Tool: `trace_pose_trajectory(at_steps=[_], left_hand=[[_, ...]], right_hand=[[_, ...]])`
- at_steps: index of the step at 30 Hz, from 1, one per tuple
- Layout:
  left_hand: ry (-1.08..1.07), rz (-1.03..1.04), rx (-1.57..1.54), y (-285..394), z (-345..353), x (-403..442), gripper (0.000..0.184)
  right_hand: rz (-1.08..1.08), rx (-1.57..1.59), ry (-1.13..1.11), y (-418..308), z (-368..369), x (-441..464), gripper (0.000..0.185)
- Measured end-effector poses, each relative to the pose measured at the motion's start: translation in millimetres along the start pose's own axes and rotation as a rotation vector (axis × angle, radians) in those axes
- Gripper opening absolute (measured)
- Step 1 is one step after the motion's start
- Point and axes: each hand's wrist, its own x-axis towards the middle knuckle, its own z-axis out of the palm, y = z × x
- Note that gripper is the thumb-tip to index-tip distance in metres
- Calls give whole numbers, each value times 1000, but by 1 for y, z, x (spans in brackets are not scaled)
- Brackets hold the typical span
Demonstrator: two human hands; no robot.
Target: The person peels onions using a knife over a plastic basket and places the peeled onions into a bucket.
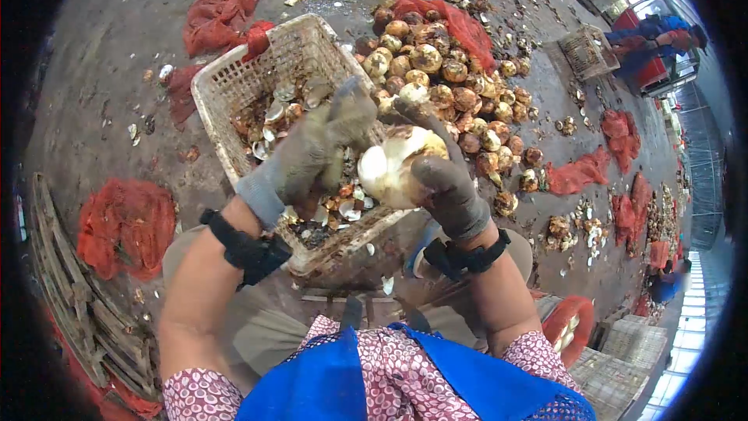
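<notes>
on a dirty grey floor, far left, weathered wooden slats (68, 273), crumpled red mesh (126, 226) just right of them. more red netting (222, 22) higher up, near the pale plastic crate (360, 245). crate sits in front of the person, tilted in view, with peel scraps (274, 112) and bits of onion inside, rim grimy.

left hand (318, 144), dirty grey glove, dark band at wrist, is over the crate, fingers bent, close to the onion; can't tell if they pinch anything or touch it. right hand (446, 183), same kind of glove and band, grips the onion (395, 168) from its right side, thumb and fingers around it. onion is partly peeled, white on the left, brownish yellow on top, up over the crate's right side.

right of the crate, heap of unpeeled onions (454, 72), red net (460, 30) lying on part of it. farther right, scattered peels (592, 232), red mesh pieces (578, 173), a smaller crate (587, 51), and another person (662, 37) near it. lower right, onions in a red mesh bag (578, 312) beside pale crates (615, 366).
</notes>
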Motion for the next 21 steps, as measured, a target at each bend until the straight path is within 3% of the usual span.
trace_pose_trajectory(at_steps=[2, 4, 7, 8, 10, 11, 12, 14, 15, 16, 18, 19, 20, 21], left_hand=[[-154, -321, -320, 3, 6, -9, 41], [-159, -328, -346, 7, -3, -9, 40], [-202, -338, -479, 11, -5, -3, 40], [-201, -331, -478, 13, -6, -4, 40], [-187, -366, -234, 33, -4, -12, 38], [-116, -213, -322, 10, 2, -7, 41], [-111, -210, -329, 14, 0, -8, 41], [-161, -359, -302, 27, -9, -11, 35], [-112, -332, -332, 24, -7, -9, 50], [-122, -328, -328, 24, -4, -8, 50], [71, -394, -314, 27, 2, -14, 43], [-103, -582, -321, 29, -1, -18, 49], [-233, -528, -231, 19, -1, -21, 47], [-234, -527, -224, 23, 2, -21, 47]], right_hand=[[33, -246, -101, 11, -7, 8, 77], [54, -165, -134, -6, 14, 7, 72], [-80, -250, 36, 2, 6, 24, 52], [-21, -309, 208, 7, -1, 26, 43], [1, 20, 169, 26, -12, 32, 39], [2, 11, 167, 28, -12, 31, 39], [41, 158, 165, 26, -4, 28, 41], [74, 312, 170, 24, -2, 25, 43], [63, 345, 151, 23, -6, 26, 44], [49, 378, 130, 21, -10, 27, 45], [-56, 505, 74, 17, -18, 32, 46], [-92, 520, 46, 10, -13, 32, 47], [-126, 537, 19, 6, -8, 32, 48], [-153, 467, 80, 11, -4, 32, 49]])
